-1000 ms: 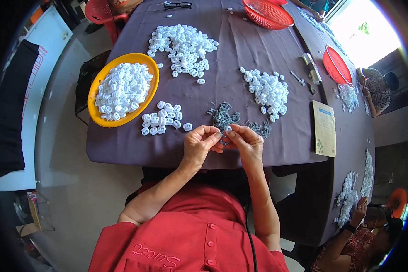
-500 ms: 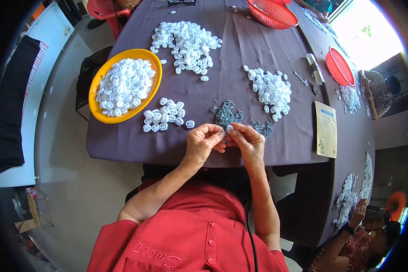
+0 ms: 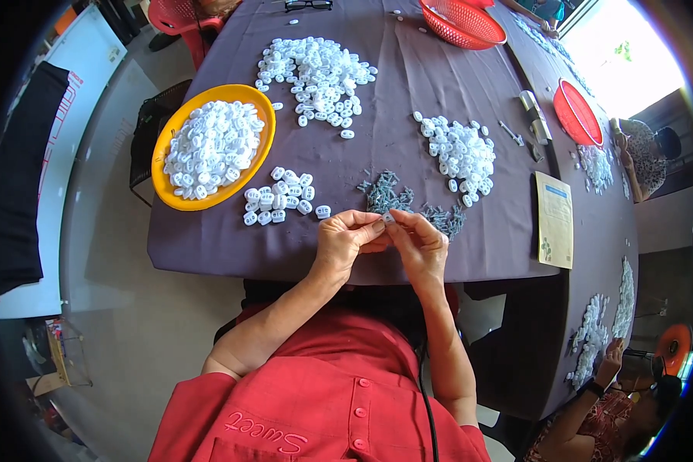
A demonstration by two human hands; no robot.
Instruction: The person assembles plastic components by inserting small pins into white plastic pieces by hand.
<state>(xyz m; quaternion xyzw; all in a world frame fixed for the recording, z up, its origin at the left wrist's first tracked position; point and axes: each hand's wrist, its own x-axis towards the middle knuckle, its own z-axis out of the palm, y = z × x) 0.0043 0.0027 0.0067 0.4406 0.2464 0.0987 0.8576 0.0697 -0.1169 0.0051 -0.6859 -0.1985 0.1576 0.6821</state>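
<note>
Two bare hands are brought together at the near edge of a table (image 3: pixel 470 254) covered in dark purple cloth. A small white plastic piece (image 3: pixel 388 219) is pinched between the fingertips of both the left hand (image 3: pixel 345 240) and the right hand (image 3: pixel 417 245), thumbs and forefingers pressed together around it, just above the cloth. Just beyond the fingers, a small heap of grey metal parts (image 3: pixel 385 192) is spread on the cloth, with a second grey cluster (image 3: pixel 443 219) to its right. A small group of white pieces (image 3: pixel 279 197) is laid out to the left of the hands, beside a yellow bowl (image 3: pixel 174 182) that is filled with more of the same. A larger white pile (image 3: pixel 316 71) is seen farther back, and another white pile (image 3: pixel 460 149) lies to the right. A yellowish printed card (image 3: pixel 554 220) is placed near the right edge. Two red baskets (image 3: pixel 462 21) (image 3: pixel 577 112) are set at the far side, and another person's hand (image 3: pixel 613 354) is seen at lower right beside more white pieces.
</note>
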